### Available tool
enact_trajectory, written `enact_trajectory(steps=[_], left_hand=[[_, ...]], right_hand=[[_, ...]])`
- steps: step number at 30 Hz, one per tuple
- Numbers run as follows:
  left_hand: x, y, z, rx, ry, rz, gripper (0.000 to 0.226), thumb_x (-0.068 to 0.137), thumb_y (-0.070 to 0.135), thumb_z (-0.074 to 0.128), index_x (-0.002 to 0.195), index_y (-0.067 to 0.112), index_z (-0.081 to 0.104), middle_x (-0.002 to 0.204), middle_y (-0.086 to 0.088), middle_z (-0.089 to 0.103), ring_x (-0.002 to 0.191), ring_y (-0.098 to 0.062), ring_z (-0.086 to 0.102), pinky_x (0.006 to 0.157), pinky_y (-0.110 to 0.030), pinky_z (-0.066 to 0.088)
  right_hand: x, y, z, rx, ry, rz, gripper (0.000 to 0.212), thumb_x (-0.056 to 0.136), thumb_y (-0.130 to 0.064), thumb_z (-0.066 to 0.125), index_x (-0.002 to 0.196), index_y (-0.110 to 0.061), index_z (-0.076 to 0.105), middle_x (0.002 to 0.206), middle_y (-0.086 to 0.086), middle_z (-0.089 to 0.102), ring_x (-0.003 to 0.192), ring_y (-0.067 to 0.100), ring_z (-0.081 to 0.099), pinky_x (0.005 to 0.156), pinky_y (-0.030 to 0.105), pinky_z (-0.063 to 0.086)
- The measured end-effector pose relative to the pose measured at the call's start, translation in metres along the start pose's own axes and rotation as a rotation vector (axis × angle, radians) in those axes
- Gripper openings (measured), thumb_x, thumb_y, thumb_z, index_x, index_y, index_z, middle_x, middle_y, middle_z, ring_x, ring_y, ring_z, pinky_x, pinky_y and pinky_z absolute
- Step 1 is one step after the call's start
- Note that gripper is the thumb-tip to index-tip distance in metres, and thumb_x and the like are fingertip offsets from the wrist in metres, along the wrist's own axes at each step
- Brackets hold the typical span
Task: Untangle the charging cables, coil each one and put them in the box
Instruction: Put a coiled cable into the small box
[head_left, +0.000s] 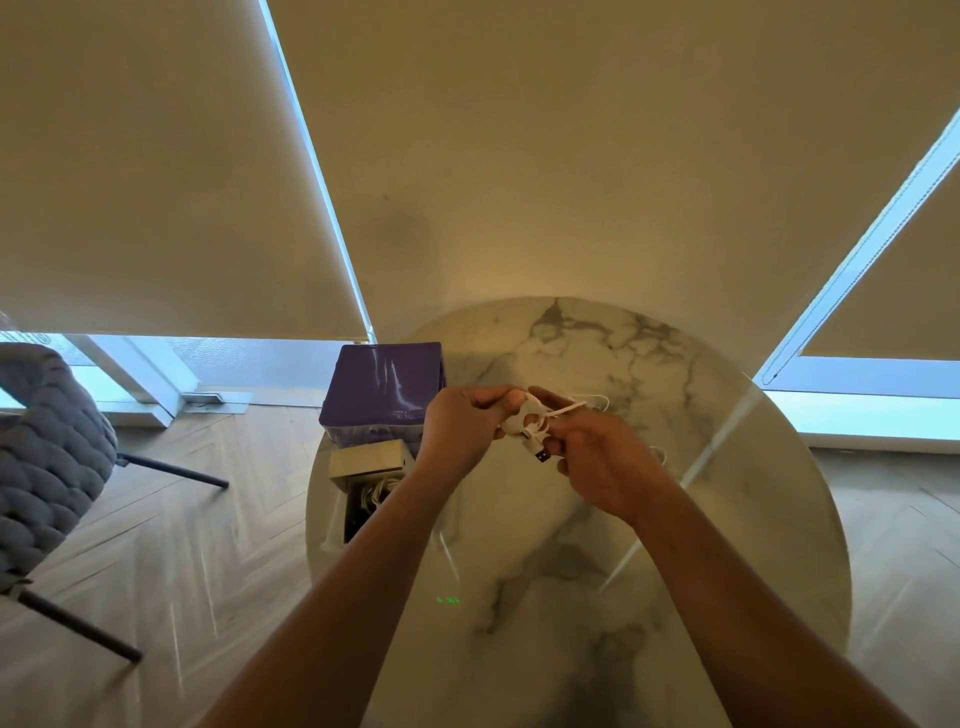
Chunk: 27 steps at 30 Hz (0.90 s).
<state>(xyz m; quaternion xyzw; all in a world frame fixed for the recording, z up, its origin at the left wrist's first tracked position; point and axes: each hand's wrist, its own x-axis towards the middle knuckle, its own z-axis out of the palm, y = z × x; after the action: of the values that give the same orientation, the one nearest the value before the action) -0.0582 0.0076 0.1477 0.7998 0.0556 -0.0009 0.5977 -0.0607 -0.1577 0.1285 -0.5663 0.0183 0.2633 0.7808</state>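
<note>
Head view: over a round marble table (727, 519), both hands work a white cable (524, 418) into a small coil. The left hand (462, 431) pinches the loops; the right hand (597, 462) grips beside the plug (542, 456), with the loose tail trailing onto the marble. The open box (363, 499), white cable already inside, sits at the table's left edge. Risk: a slack pinch could let the coil spring open.
</note>
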Motion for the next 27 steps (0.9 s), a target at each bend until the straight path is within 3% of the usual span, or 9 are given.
enact_trajectory(steps=[4, 8, 11, 15, 18, 20, 23, 27], left_hand=[[0.001, 0.002, 0.002, 0.042, 0.018, -0.001, 0.018, 0.087, 0.025, 0.067, 0.077, 0.039, 0.071, 0.070, 0.015, 0.069, 0.076, -0.017, 0.069, 0.079, -0.036, 0.058], [0.001, 0.004, 0.004, 0.096, 0.053, -0.012, 0.011, 0.088, 0.026, 0.066, 0.095, 0.023, 0.075, 0.068, 0.021, 0.065, 0.075, -0.016, 0.068, 0.081, -0.038, 0.058], [0.004, 0.006, 0.001, 0.060, 0.086, -0.048, 0.017, 0.089, 0.027, 0.066, 0.100, 0.018, 0.075, 0.071, 0.017, 0.066, 0.075, -0.013, 0.068, 0.082, -0.038, 0.058], [0.010, 0.005, -0.003, 0.032, 0.108, -0.087, 0.015, 0.088, 0.029, 0.067, 0.095, 0.019, 0.076, 0.076, 0.006, 0.072, 0.078, -0.017, 0.069, 0.082, -0.041, 0.057], [0.011, 0.003, -0.002, 0.026, 0.117, -0.085, 0.012, 0.088, 0.030, 0.066, 0.079, 0.030, 0.075, 0.077, -0.001, 0.074, 0.082, -0.023, 0.069, 0.082, -0.044, 0.057], [0.012, 0.003, -0.002, -0.004, 0.145, -0.091, 0.019, 0.089, 0.030, 0.066, 0.071, 0.034, 0.071, 0.076, -0.001, 0.073, 0.082, -0.024, 0.069, 0.083, -0.043, 0.057], [0.016, 0.006, -0.006, -0.088, 0.197, -0.110, 0.013, 0.089, 0.026, 0.066, 0.078, 0.026, 0.074, 0.070, 0.006, 0.071, 0.069, -0.013, 0.064, 0.081, -0.037, 0.058], [0.017, 0.008, -0.005, -0.154, 0.201, -0.142, 0.017, 0.090, 0.023, 0.065, 0.092, 0.010, 0.075, 0.073, 0.006, 0.070, 0.068, -0.007, 0.062, 0.075, -0.028, 0.058]], right_hand=[[0.004, -0.002, 0.006, -0.221, 0.123, -0.085, 0.043, 0.083, -0.015, 0.072, 0.124, -0.020, 0.060, 0.082, 0.000, 0.064, 0.070, 0.011, 0.051, 0.061, 0.023, 0.032], [0.003, 0.002, 0.009, -0.159, 0.186, -0.120, 0.063, 0.073, 0.009, 0.074, 0.127, -0.013, 0.050, 0.099, 0.013, 0.066, 0.081, 0.022, 0.065, 0.065, 0.031, 0.051], [0.001, 0.008, 0.011, -0.313, 0.250, -0.107, 0.072, 0.069, 0.011, 0.077, 0.127, -0.016, 0.045, 0.107, 0.012, 0.061, 0.076, 0.024, 0.066, 0.066, 0.034, 0.057], [0.001, 0.014, 0.007, -0.494, 0.279, -0.074, 0.057, 0.070, 0.007, 0.078, 0.118, -0.010, 0.053, 0.091, 0.012, 0.065, 0.066, 0.020, 0.064, 0.061, 0.029, 0.056], [0.004, 0.020, 0.001, -0.728, 0.290, -0.038, 0.038, 0.070, 0.001, 0.079, 0.099, -0.018, 0.063, 0.072, 0.003, 0.069, 0.059, 0.015, 0.064, 0.065, 0.030, 0.055], [0.004, 0.024, -0.002, -0.826, 0.323, 0.001, 0.034, 0.069, -0.001, 0.079, 0.091, -0.021, 0.064, 0.069, -0.001, 0.067, 0.057, 0.012, 0.061, 0.059, 0.024, 0.050], [0.000, 0.033, -0.004, -0.898, 0.375, 0.021, 0.029, 0.069, 0.000, 0.078, 0.089, -0.018, 0.067, 0.065, -0.004, 0.061, 0.057, 0.007, 0.055, 0.054, 0.018, 0.042], [-0.002, 0.038, -0.007, -0.966, 0.426, -0.018, 0.020, 0.071, 0.001, 0.074, 0.081, -0.015, 0.069, 0.064, -0.007, 0.056, 0.060, 0.006, 0.051, 0.056, 0.020, 0.041]])
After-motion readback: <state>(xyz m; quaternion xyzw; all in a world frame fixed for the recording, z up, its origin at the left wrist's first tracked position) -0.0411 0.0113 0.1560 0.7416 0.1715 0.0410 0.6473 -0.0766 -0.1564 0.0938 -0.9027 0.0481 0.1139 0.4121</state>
